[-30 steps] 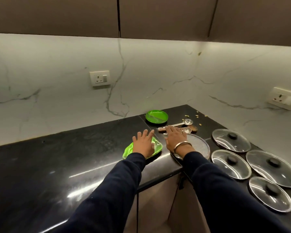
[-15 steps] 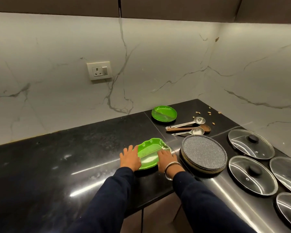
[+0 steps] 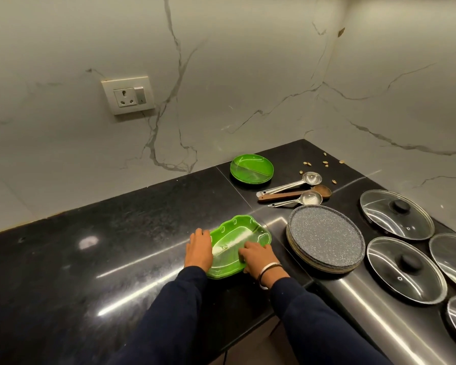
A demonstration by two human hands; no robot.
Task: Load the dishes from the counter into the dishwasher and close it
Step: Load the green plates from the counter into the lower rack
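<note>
Gripping the leaf-shaped green dish (image 3: 238,243) from both long sides, the person looks set to lift it off the black counter (image 3: 90,272), most likely the first pick-up of the loading job. The left hand (image 3: 198,248) lies along the dish's left rim with its fingers over the edge; the right hand (image 3: 258,256) has its fingers curled over the right rim into the hollow. The hands are apart, with the dish between them. How firmly each one clamps is hard to judge, since the fingertips are partly hidden by the rim.

A two-sided hold suits a wide, shallow, slippery piece: it keeps the dish level and stops it sliding on the polished stone. The dish sits near the counter's front edge, close to the person's body, left of the speckled grey plate stack (image 3: 325,238) and apart from it.

Its long axis runs from near left to far right, and the scalloped end points away towards the spoons (image 3: 295,192). It lies hollow side up and seems flat on the counter.

The remaining dishes wait farther off: a round green plate (image 3: 252,168) by the far wall, and the glass lids (image 3: 396,218) in a group on the right. The dishwasher is not in view, so the carry probably calls for a turn away from the counter.
</note>
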